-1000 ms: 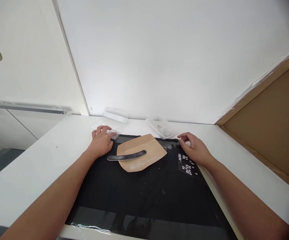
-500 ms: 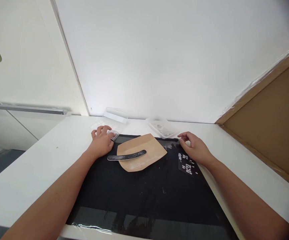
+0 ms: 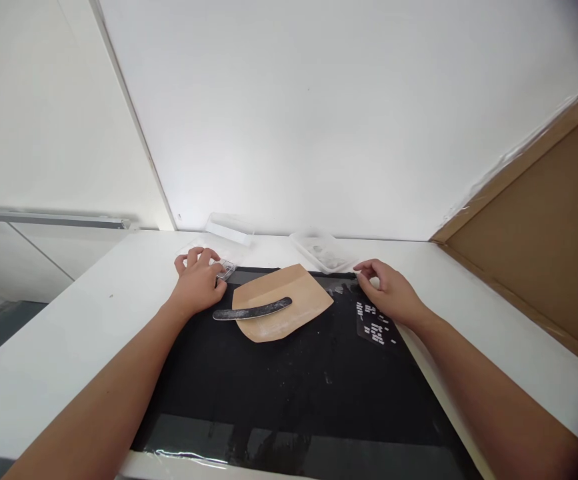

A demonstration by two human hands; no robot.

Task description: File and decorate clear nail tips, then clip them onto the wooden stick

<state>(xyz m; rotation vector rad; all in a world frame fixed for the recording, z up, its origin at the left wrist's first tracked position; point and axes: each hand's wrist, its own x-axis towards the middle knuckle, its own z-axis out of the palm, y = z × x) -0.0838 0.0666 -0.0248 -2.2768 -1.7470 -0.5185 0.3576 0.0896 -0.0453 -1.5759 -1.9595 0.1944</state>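
Clear case (image 3: 227,269) sits at the black mat's (image 3: 289,387) 11 o'clock, long axis hidden by fingers; black curved strip (image 3: 253,311) lies roughly 9-to-3. White surface (image 3: 53,347), wall (image 3: 293,133) at 12. Left hand (image 3: 199,283) curled, fingers parted, at case; right hand (image 3: 389,290) bent at mat's 1 o'clock corner. Can't tell if either pinches.

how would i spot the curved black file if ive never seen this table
Find the black mat on the white table, then the tan sheet near its far edge. The file lies on that sheet, its left end overhanging: the only narrow, curved strip there.
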